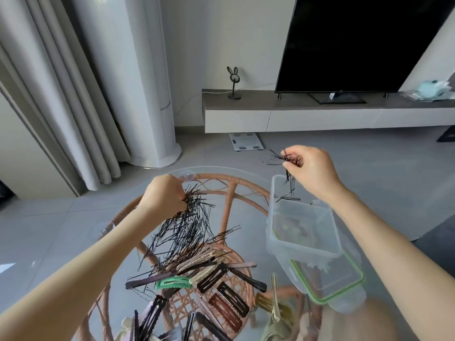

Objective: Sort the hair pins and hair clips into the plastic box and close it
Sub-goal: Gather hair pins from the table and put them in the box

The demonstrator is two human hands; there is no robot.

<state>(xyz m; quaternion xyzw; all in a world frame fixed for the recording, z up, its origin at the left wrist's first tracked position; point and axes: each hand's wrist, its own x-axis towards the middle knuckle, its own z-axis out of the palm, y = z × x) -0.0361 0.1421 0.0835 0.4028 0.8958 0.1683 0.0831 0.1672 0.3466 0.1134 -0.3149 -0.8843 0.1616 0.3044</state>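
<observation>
A heap of black hair pins (187, 232) lies on the round glass table (246, 174). My left hand (162, 195) is closed on pins at the far end of this heap. My right hand (311, 168) pinches a small bunch of black pins above the far end of the clear plastic box (301, 217); some pins hang or fall from it into the box. Several flat hair clips (216, 279) in black, brown, beige, green and purple lie near me. The box's lid (327, 279), clear with a green seal, rests beside the box.
The glass top sits on a rattan frame (229, 205). A white tower fan (138, 82) and curtains stand at the left. On the floor beyond lies a bathroom scale (246, 145). A low TV cabinet (320, 114) carries a television (364, 43).
</observation>
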